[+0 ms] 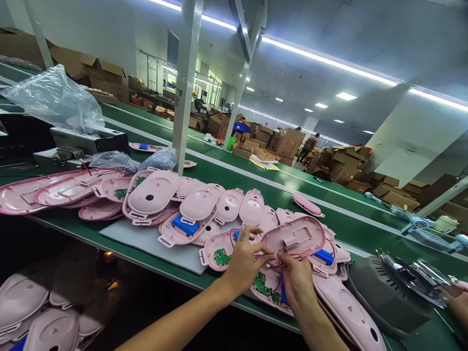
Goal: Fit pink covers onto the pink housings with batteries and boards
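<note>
My left hand (245, 258) pinches thin red wires (270, 265) between thumb and forefinger, its other fingers raised. Close beside it, my right hand (298, 279) has its thumb and forefinger closed on the dark wire ends (284, 247); whether a plug sits between the fingertips is too small to tell. Just behind the fingertips, a pink oval shell (300, 236) lies with its hollow side up. Below the hands is an opened pink housing with a green circuit board (266, 291) and a blue battery (283, 294), partly covered by my right hand.
Many pink housings (153, 192) lie piled on the green table, some on a grey foam sheet (146, 246). At right are a dark angular casing (387, 297) and another person's hand (457, 302) by a shiny part. A white post (186, 87) rises behind the pile.
</note>
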The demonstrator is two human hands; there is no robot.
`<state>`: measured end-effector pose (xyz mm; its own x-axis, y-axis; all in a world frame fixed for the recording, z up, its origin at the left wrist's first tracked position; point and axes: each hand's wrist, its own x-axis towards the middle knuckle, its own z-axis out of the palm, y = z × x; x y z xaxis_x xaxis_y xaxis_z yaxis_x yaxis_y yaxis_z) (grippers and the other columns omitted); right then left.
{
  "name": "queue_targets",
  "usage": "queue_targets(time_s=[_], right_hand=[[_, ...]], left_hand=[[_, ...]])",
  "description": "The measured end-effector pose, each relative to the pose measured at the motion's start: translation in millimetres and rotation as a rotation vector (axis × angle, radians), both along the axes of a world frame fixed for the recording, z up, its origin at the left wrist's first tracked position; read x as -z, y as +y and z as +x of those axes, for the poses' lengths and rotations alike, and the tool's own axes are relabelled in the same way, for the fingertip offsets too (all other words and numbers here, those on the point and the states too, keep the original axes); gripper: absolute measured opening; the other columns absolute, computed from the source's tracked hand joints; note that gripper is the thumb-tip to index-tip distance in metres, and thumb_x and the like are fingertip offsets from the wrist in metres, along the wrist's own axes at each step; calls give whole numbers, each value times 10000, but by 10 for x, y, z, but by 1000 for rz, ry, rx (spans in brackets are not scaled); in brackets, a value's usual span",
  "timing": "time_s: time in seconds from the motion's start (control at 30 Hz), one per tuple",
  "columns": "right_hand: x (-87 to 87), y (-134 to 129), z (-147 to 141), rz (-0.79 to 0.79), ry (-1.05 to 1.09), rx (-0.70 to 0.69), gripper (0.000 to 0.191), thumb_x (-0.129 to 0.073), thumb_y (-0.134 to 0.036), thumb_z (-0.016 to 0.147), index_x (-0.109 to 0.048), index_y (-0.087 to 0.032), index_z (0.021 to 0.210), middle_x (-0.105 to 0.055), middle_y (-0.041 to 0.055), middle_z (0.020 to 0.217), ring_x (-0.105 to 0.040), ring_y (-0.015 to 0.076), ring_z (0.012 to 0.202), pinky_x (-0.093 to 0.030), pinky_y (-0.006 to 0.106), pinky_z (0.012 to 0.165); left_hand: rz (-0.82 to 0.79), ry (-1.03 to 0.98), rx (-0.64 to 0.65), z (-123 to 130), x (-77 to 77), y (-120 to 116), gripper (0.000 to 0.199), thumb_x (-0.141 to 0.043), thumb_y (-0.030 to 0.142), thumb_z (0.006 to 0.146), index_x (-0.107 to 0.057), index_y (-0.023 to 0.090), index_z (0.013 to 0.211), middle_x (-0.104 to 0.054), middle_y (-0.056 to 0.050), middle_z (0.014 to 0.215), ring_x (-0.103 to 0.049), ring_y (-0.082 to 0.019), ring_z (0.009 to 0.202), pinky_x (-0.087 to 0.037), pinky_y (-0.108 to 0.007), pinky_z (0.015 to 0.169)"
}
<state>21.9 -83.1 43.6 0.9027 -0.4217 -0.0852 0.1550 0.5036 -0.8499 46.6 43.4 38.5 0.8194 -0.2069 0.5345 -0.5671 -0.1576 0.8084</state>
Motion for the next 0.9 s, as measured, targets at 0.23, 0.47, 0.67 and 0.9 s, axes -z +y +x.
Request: queue_targets(time_s=[0.23, 0.47, 0.67, 0.9], right_hand=[[-6, -50, -170, -54, 28, -85, 478, -808, -271, 546, -604, -140, 958, -668, 53, 885, -630, 210, 876, -514, 319, 782], [-584, -622, -62, -1454, -272, 251, 617, -673, -399, 759, -484, -220, 1319, -508, 103, 1315, -451, 272, 1230, -327, 419, 1045], [-606, -537, 258, -1997, -73, -451, 251, -571, -429, 836, -662, -216, 935, -675, 39, 841, -577, 199, 779, -333, 291, 681], [-477, -440, 256, -1879, 8, -366, 219, -576, -355, 784, -560, -179, 655, -558, 3, 614, -416, 119, 578, -200, 264, 556]], left_hand=[[-200, 279, 46, 47, 90, -86, 72, -662, 156, 761, -715, 198, 783, -689, -2, 757, -628, -151, 729, -480, -260, 690], [-256, 354, 46, 66, 231, -109, 372, -765, 267, 682, -505, 214, 943, -620, 55, 715, -601, -128, 619, -450, -221, 560], [-224, 366, 100, 94, 227, -85, 378, -718, 190, 692, -450, 230, 956, -618, 48, 799, -625, -122, 691, -465, -199, 583], [-211, 379, 164, 106, 150, -64, 366, -708, 240, 722, -490, 234, 1016, -667, 18, 871, -651, -146, 773, -505, -225, 653]])
